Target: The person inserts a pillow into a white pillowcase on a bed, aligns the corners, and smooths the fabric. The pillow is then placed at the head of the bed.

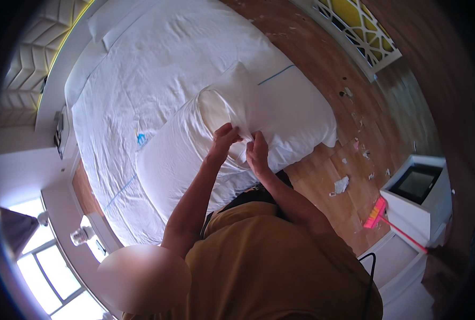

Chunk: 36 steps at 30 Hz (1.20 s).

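Note:
A white pillow lies across the near part of the bed, in a white pillowcase. Through an opening in the case shows a cream-coloured inner surface. At the near edge of that opening my left hand is closed, its fingertips pinching the white cloth. Just to its right, my right hand also pinches the pillowcase, between thumb and fingers. A small gap parts the two hands, with gathered cloth between them. My body stands close against the near side of the bed.
Beneath the pillow spreads a bed with rumpled white bedding and a small blue item. Paper scraps litter the wooden floor at right. A pink broom leans by a white cabinet. Windows stand at lower left.

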Tool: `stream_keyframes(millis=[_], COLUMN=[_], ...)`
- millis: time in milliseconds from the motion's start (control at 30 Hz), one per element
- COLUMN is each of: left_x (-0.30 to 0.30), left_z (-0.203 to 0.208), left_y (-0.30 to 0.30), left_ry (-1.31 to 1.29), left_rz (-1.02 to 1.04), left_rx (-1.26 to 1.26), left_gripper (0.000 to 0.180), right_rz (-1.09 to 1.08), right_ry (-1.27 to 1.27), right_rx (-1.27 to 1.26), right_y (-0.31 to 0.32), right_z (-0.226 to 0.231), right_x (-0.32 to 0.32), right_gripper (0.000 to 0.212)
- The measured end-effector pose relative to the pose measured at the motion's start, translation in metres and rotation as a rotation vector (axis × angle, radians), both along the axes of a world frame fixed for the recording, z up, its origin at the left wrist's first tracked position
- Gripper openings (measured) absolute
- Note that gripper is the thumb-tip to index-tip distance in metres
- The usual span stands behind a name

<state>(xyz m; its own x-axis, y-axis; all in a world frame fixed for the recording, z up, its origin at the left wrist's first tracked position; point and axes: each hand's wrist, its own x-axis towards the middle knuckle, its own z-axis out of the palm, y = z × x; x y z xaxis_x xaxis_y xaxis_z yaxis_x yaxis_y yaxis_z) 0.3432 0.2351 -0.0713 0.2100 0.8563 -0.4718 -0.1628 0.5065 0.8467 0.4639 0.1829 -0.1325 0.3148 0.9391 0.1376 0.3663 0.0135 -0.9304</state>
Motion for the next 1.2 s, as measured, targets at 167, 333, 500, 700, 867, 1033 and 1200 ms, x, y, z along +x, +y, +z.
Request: stream_keyframes(millis=[167, 333, 500, 700, 867, 1033, 1200], left_x=[-0.012, 0.01, 0.013, 0.026, 0.032, 0.05, 0.069], left_z=[-0.045, -0.052, -0.063, -0.046, -0.075, -0.087, -0.102], left_y=[-0.023, -0.037, -0.045, -0.042, -0.034, -0.026, -0.032], left_ry=[0.045, 0.598, 0.854, 1.006, 1.111, 0.743, 0.594], left_rz=[-0.213, -0.638, -0.854, -1.057, -1.001, -0.947, -0.896], left_rx=[0.289, 0.664, 0.888, 0.913, 1.109, 0.863, 0.596], left_gripper=[0.032, 0.055, 0.049, 0.049, 0.042, 0.034, 0.032], right_rz=[-0.137, -0.146, -0.168, -0.162, 0.005, 0.072, 0.107], right_ry=[0.621, 0.284, -0.063, -0.257, -0.33, -0.322, -0.292], right_rx=[-0.336, -0.216, -0.307, -0.463, -0.256, -0.255, -0.307], right_y=[0.007, -0.001, -0.015, -0.013, -0.014, -0.02, -0.029], right_z=[-0.01, -0.008, -0.017, -0.02, 0.012, 0.024, 0.018], right_x=[0.005, 0.011, 0.024, 0.034, 0.024, 0.032, 0.036], right_gripper=[0.013, 0.025, 0.04, 0.025, 0.018, 0.019, 0.022])
